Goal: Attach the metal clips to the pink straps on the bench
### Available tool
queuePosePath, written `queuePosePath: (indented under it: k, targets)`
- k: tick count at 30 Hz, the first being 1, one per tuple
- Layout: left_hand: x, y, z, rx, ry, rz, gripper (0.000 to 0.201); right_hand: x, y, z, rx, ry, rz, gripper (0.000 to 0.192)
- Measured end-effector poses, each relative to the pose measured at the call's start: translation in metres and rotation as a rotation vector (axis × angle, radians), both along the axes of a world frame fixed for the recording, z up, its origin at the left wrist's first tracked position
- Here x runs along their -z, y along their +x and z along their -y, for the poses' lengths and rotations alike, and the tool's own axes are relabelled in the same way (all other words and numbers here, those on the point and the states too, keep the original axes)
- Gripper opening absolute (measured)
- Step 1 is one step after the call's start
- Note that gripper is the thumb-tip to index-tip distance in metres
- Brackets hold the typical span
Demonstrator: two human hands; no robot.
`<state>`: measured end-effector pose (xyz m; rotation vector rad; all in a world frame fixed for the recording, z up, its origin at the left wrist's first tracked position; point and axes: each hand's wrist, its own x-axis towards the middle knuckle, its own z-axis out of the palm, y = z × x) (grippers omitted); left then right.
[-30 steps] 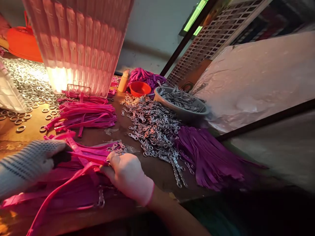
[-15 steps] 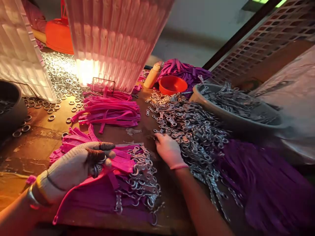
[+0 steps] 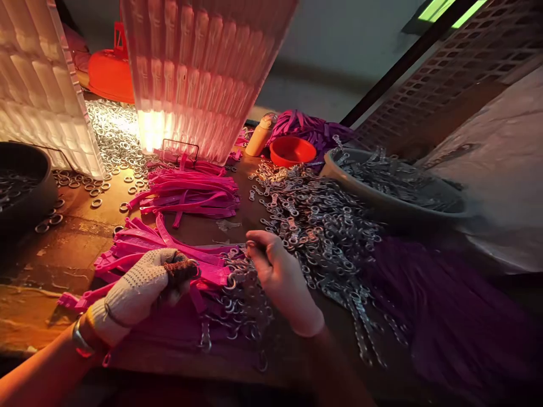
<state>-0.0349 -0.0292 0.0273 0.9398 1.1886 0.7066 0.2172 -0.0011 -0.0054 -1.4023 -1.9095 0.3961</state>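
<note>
My left hand (image 3: 146, 291), in a white knit glove with dark, worn fingertips, is closed above the pink straps (image 3: 161, 237). A metal ring (image 3: 195, 268) shows at its fingertips. My right hand (image 3: 282, 277), in a thin pale glove, is pinched just right of the left; what sits between its thumb and finger is too small to make out. Beneath the hands, metal links with rings (image 3: 235, 305) hang at the right ends of the pink straps. Beside my right hand spreads a large heap of metal links (image 3: 322, 226).
Loose rings (image 3: 116, 135) lie under a red lamp (image 3: 111, 76) between translucent corrugated panels (image 3: 199, 73). A dark tub (image 3: 25, 186) stands left. At right are a grey basin (image 3: 382, 198) of metal pieces, a red bowl (image 3: 292, 151), a bottle (image 3: 260, 135) and purple straps (image 3: 441, 316).
My right hand has moved left, away from the heap's edge, toward my left hand. My left fingers have curled closed over the rings seen in the palm earlier.
</note>
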Motion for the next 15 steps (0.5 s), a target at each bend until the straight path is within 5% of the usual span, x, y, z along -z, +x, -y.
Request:
queuePosePath:
  k: [4,8,15]
  targets:
    - [-0.008,0.003,0.007,0.17,0.084,-0.062,0.033,-0.028,-0.041,0.031,-0.276,0.145,0.157,0.036]
    - [-0.014,0.003,0.014,0.281,0.144,-0.038,0.03,-0.037,-0.059,0.038,-0.381,0.152,0.371,0.024]
    - [0.001,0.009,0.023,0.015,-0.034,0.21,0.01,-0.03,-0.059,0.047,-0.318,0.288,0.544,0.019]
